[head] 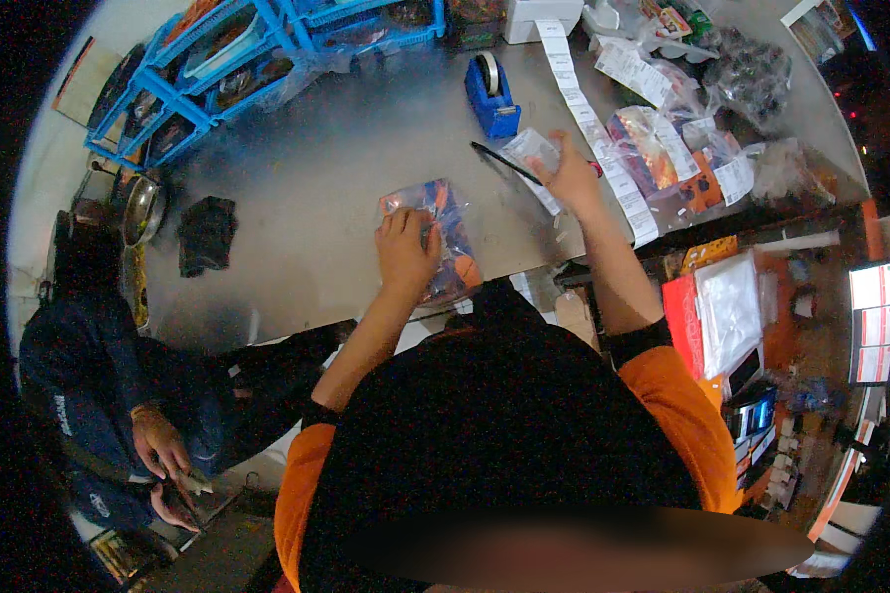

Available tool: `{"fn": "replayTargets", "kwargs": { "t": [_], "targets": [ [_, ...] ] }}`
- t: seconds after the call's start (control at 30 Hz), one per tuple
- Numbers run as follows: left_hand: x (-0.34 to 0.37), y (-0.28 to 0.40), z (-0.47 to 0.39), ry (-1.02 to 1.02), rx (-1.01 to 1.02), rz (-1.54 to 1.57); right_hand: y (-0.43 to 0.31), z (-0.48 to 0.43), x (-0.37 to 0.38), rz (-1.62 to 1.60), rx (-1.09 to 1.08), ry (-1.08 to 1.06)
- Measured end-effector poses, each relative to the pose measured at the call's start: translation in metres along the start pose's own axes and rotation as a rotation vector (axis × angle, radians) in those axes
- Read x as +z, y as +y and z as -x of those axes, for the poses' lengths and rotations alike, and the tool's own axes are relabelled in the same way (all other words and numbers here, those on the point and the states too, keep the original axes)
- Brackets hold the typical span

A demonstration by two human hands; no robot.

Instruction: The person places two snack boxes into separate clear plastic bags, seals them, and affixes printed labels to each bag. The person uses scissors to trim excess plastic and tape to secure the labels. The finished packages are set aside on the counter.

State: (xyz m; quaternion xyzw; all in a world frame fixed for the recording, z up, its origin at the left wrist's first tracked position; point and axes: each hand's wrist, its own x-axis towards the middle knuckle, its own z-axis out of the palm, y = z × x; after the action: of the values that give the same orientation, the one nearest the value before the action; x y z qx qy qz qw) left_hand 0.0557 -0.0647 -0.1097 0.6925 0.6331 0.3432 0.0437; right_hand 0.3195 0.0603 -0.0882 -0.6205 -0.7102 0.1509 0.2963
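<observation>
My left hand [406, 250] lies with bent fingers on a clear plastic packet [456, 241] with an orange and dark blue pattern, holding it against the metal tabletop [304, 185]. My right hand [572, 181] is farther right, with thumb and forefinger at a small translucent white printed slip [525, 150]. Running beneath that hand is a black pen [489, 154], partly hidden. Just beyond the slip stands a blue tape dispenser [492, 100] with a roll in it. A long strip of printed labels [582, 111] passes right of my hand from a white label printer [541, 18].
Blue plastic racks [215, 118] with packed goods stand far left. Bagged, labelled packets [649, 152] and crumpled plastic [749, 78] crowd the right. A dark folded item [206, 236] lies left. A seated person's hand [162, 441] is lower left. A lit screen [873, 322] stands right.
</observation>
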Motion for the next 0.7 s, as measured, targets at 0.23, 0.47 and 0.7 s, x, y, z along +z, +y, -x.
{"fn": "replayTargets", "kwargs": {
  "t": [0.23, 0.47, 0.7],
  "targets": [
    [0.001, 0.003, -0.003, -0.036, -0.135, 0.03, -0.04, 0.004, -0.054, -0.079, -0.148, 0.382],
    [-0.008, 0.012, -0.01, 0.26, -0.223, 0.511, -0.061, 0.095, 0.046, -0.802, -0.025, -0.104],
    [-0.019, 0.026, -0.003, -0.313, 0.212, -0.108, -0.066, 0.099, 0.056, -0.717, 0.175, -0.191]
  ]
}}
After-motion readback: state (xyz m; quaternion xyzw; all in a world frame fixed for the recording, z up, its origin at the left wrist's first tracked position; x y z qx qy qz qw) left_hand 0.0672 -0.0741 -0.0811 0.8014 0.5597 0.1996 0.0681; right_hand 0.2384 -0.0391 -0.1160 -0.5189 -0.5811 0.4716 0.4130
